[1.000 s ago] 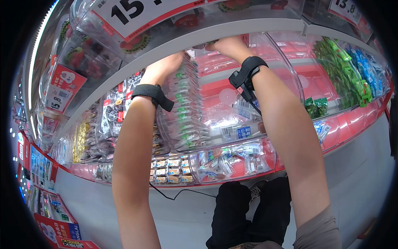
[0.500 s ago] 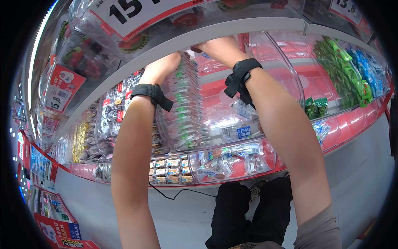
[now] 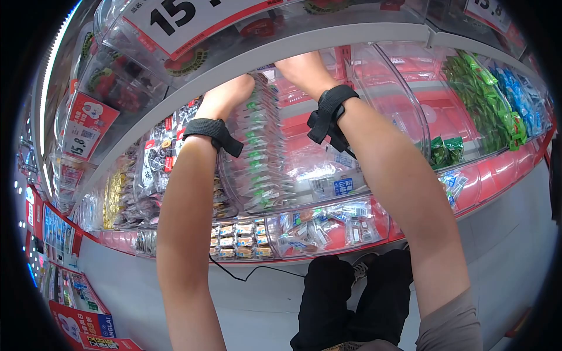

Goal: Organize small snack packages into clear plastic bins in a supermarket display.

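Note:
Both my arms reach under the shelf lip into a clear plastic bin. My left hand (image 3: 233,91) is at the back end of a row of clear snack packets with green marks (image 3: 256,140); its fingers are out of sight. Just to the right, my right hand (image 3: 301,69) is at the back of the bin, its fingers cut off by the shelf lip (image 3: 328,40). Whatever either hand may hold is hidden. A few clear packets with a blue label (image 3: 344,186) lie at the front of the same bin, right of the row.
Dark packets with red and white labels (image 3: 157,155) fill the bin on the left. Green packets (image 3: 477,105) and blue packets (image 3: 515,99) stand at the right. A lower front tray (image 3: 380,219) holds small packs. A black cable (image 3: 257,270) runs below.
My right hand and wrist strap have shifted slightly left and farther under the shelf lip. My left hand has hardly moved.

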A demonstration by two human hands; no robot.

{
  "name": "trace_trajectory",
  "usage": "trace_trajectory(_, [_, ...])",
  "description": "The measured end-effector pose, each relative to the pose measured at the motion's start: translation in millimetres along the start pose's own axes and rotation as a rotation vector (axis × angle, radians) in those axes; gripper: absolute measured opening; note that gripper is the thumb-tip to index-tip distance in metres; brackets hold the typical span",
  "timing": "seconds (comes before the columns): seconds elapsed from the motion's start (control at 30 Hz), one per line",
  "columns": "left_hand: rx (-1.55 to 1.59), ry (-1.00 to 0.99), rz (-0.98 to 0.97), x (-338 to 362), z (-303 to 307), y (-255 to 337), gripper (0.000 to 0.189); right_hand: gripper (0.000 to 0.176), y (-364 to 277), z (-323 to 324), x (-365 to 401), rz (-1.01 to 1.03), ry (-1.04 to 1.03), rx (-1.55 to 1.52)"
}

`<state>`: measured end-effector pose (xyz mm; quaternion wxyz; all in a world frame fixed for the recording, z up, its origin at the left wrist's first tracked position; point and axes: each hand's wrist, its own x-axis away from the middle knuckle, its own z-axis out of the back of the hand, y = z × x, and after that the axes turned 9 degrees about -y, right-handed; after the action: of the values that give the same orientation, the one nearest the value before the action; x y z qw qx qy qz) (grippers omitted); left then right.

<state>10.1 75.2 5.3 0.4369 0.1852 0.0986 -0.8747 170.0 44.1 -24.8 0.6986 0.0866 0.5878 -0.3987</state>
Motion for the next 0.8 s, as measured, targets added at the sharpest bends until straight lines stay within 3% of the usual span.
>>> trace_trajectory(0.17, [-0.010, 0.003, 0.003, 3.3, 4.4, 4.2, 0.034, 0.022, 3.7, -5.9, -2.1, -0.046, -0.082, -0.035])
trace_trajectory(0.47, [-0.012, 0.033, 0.010, 6.3, 7.1, 6.9, 0.032, 0.040, 12.0, -17.8, 3.5, -0.305, -0.502, 0.000])
trace_trajectory(0.6, [-0.001, 0.134, 0.035, 18.1, 17.6, 18.3, 0.027, 0.044, 24.6, -28.1, 7.9, -0.281, -0.481, -0.111])
trace_trajectory(0.8, [-0.175, 0.324, -0.135, 11.9, 9.8, 3.3, 0.025, 0.042, 22.5, -27.4, 7.3, -0.315, -0.555, -0.111])
